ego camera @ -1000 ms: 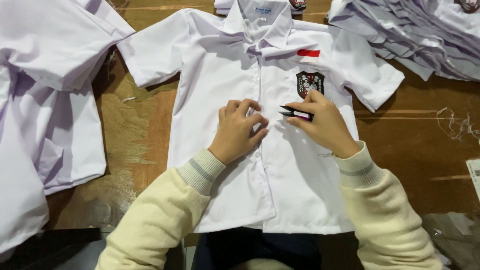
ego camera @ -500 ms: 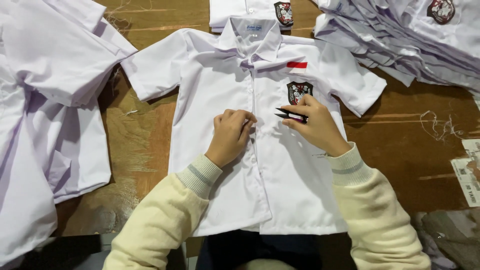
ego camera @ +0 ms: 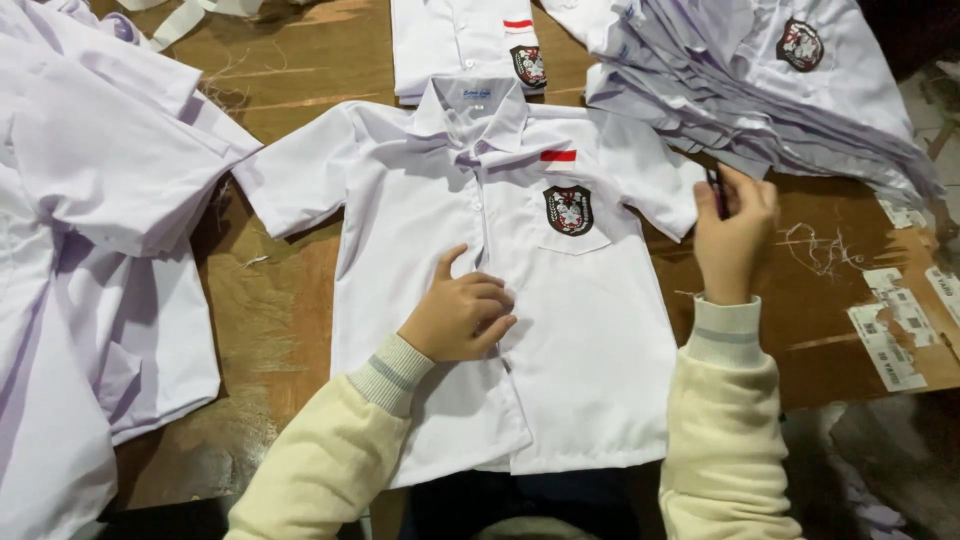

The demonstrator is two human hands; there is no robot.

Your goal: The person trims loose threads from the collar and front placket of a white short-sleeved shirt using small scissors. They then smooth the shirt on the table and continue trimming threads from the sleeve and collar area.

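**White shirt laid flat, one hand on its placket**

A white short-sleeved shirt [ego camera: 590, 330] lies buttoned and face up at centre frame on a brown table [ego camera: 290, 300]. The left hand [ego camera: 462, 315], fingers loosely curled, presses on the shirt's front just below centre. The right hand [ego camera: 735, 235], at right of centre beside the shirt's sleeve, is closed around a small dark tool [ego camera: 716, 190]. Stacks of similar shirts [ego camera: 100, 200] fill the left and upper right.

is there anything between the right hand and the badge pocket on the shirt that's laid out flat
Nothing visible. The right hand, holding a small dark tool, hovers by the shirt's sleeve; only bare white cloth separates it from the badge pocket.
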